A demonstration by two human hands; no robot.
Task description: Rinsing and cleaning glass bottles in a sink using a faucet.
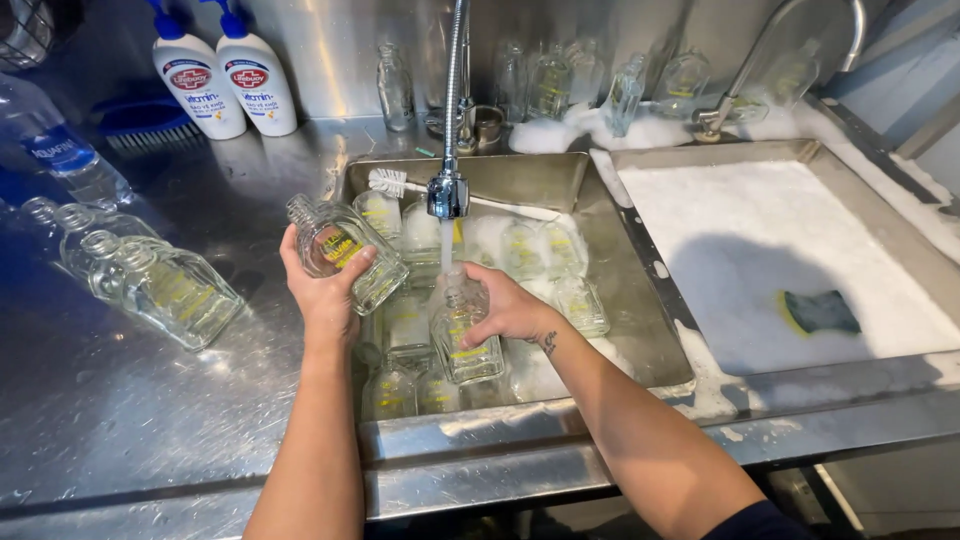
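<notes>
Holding a small clear glass bottle [345, 250] in my left hand [325, 290], I have my fingers closed around its square body, its neck tilted toward ten o'clock above the sink's left edge. My right hand [510, 310] is wrapped around a second glass bottle [462, 335], upright with its mouth under the stream from the faucet [448, 190] at twelve o'clock. Both bottles carry yellow printed panels. Below my hands, the steel sink basin [560, 180] holds more matching bottles in suds, with a white bottle brush [390, 182] lying at eleven o'clock. Rinsed bottles [160, 285] lie on the wet counter at nine o'clock. At three o'clock, a second basin brims with foam, a sponge [820, 312] floating on it. I judge these bottles light but rigid, breakable, and slick with soap and water, so gripping across the flat sides of the body seems safer than pinching the narrow neck.
</notes>
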